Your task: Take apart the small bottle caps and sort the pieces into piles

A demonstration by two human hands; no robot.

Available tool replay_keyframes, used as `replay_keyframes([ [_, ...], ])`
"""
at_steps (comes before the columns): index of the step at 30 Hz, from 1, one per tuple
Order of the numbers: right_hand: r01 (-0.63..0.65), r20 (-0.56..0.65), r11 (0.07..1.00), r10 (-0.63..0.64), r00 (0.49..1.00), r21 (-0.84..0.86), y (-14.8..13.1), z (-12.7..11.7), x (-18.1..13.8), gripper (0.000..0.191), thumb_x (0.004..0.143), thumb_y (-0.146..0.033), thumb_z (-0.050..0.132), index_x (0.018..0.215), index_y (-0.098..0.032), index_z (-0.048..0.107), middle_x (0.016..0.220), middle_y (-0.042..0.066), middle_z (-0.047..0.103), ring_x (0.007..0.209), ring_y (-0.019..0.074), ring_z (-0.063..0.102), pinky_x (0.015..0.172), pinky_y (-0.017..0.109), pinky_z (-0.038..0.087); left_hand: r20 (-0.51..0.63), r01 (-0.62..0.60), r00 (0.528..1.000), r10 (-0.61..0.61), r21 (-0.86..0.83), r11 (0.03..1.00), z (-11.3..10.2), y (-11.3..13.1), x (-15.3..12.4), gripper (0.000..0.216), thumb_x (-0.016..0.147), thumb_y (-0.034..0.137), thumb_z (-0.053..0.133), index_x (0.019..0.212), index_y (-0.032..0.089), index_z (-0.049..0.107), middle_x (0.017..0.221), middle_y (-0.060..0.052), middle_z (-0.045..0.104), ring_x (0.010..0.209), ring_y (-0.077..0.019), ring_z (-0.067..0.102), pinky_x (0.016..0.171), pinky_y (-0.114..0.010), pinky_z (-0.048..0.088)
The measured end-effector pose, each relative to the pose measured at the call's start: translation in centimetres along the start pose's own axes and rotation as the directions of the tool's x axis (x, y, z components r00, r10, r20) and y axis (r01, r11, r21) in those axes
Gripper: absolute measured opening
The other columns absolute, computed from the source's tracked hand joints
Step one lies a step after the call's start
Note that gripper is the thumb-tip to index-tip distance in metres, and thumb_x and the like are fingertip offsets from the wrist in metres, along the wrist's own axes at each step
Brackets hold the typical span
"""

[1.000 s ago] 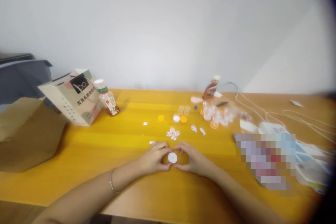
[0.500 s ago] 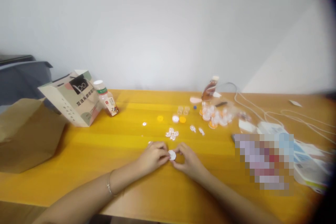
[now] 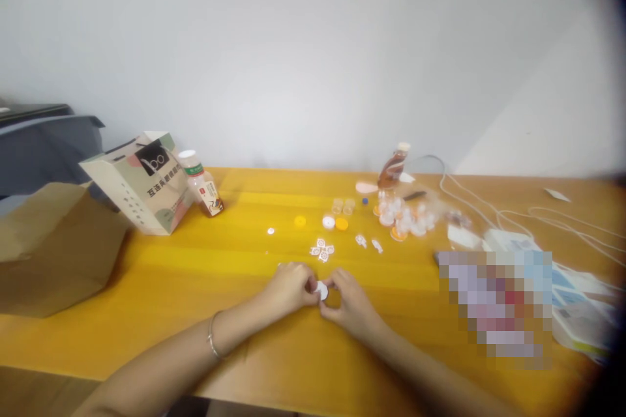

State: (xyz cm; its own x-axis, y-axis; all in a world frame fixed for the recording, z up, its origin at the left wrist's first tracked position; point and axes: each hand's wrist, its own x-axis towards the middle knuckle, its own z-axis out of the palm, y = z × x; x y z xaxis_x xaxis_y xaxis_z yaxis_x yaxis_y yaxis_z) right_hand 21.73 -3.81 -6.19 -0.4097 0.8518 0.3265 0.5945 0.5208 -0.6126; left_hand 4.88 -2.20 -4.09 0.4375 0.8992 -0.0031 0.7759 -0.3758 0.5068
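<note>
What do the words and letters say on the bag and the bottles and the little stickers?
"bo": large letters in the dark patch on the paper gift bag.
Chinese characters printed below it on the bag: too blurred to read.
Label on the leaning drink bottle: too blurred.
White stickers on the table: patterned, too small.
Papers at right: too blurred.

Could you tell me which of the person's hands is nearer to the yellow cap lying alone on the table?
Left. The left hand lies just short of the yellow cap; the right hand is farther right.
</note>
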Motion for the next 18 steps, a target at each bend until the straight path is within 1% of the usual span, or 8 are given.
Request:
replay_keyframes([
  [4, -0.009, 0.008, 1.000, 0.009, 1.000, -0.006, -0.1, 0.1, 0.0, 0.016, 0.063, -0.012, 0.059, 0.072, -0.021, 0.048, 0.075, 0.002, 0.053, 0.076, 0.0206, 0.052, 0.066, 0.031, 0.041, 0.006, 0.038, 0.999, -0.039, 0.062, 0.997, 0.0, 0.5, 0.1, 0.009, 0.064, 0.024, 0.062, 0.068, 0.018, 0.067, 0.071, -0.003, 0.068, 0.066, -0.0180, 0.061, 0.060, -0.024, 0.039],
  [8, -0.022, 0.012, 1.000, 0.022, 1.000, -0.013, -0.1, 0.1, 0.0, 0.016, 0.062, -0.012, 0.058, 0.071, -0.021, 0.047, 0.075, 0.002, 0.053, 0.076, 0.0208, 0.051, 0.066, 0.032, 0.040, 0.030, 0.050, 0.998, -0.051, 0.026, 0.998, 0.0, 0.5, 0.1, 0.011, 0.063, 0.026, 0.062, 0.069, 0.018, 0.066, 0.071, -0.003, 0.068, 0.066, -0.0178, 0.061, 0.060, -0.024, 0.040],
  [12, -0.020, 0.003, 1.000, 0.020, 1.000, -0.009, -0.1, 0.1, 0.0, 0.016, 0.062, -0.012, 0.058, 0.071, -0.021, 0.048, 0.075, 0.002, 0.053, 0.076, 0.0207, 0.051, 0.065, 0.031, 0.041, 0.015, 0.053, 0.998, -0.053, -0.057, 0.997, 0.2, 0.4, 0.0, 0.009, 0.062, 0.024, 0.061, 0.067, 0.017, 0.065, 0.070, -0.001, 0.067, 0.065, -0.0161, 0.060, 0.059, -0.023, 0.040],
  [14, -0.018, 0.000, 1.000, 0.018, 1.000, -0.013, -0.1, 0.1, 0.0, 0.016, 0.063, -0.012, 0.058, 0.071, -0.021, 0.048, 0.075, 0.002, 0.054, 0.076, 0.0208, 0.052, 0.065, 0.031, 0.041, 0.029, 0.049, 0.999, -0.045, -0.131, 0.990, 0.1, 0.3, 0.0, 0.008, 0.063, 0.022, 0.061, 0.067, 0.016, 0.064, 0.069, -0.001, 0.067, 0.063, -0.0144, 0.060, 0.058, -0.021, 0.040],
  [16, -0.011, -0.002, 1.000, 0.011, 1.000, -0.018, 0.0, 0.1, 0.0, 0.016, 0.063, -0.013, 0.058, 0.072, -0.021, 0.048, 0.075, 0.002, 0.054, 0.075, 0.0206, 0.052, 0.065, 0.031, 0.041, 0.045, 0.032, 0.999, -0.023, -0.220, 0.975, -0.5, 0.0, 0.0, 0.009, 0.065, 0.021, 0.060, 0.068, 0.015, 0.065, 0.068, -0.001, 0.067, 0.061, -0.0131, 0.059, 0.057, -0.020, 0.041],
  [18, -0.005, -0.001, 1.000, 0.005, 1.000, -0.017, 0.1, 0.0, 0.0, 0.015, 0.064, -0.014, 0.059, 0.072, -0.021, 0.048, 0.075, 0.002, 0.055, 0.075, 0.0203, 0.052, 0.066, 0.031, 0.041, 0.013, 0.005, 1.000, -0.002, -0.273, 0.962, -1.9, -0.8, 0.0, 0.011, 0.069, 0.022, 0.058, 0.070, 0.014, 0.065, 0.070, -0.001, 0.067, 0.064, -0.0130, 0.060, 0.059, -0.019, 0.042],
])
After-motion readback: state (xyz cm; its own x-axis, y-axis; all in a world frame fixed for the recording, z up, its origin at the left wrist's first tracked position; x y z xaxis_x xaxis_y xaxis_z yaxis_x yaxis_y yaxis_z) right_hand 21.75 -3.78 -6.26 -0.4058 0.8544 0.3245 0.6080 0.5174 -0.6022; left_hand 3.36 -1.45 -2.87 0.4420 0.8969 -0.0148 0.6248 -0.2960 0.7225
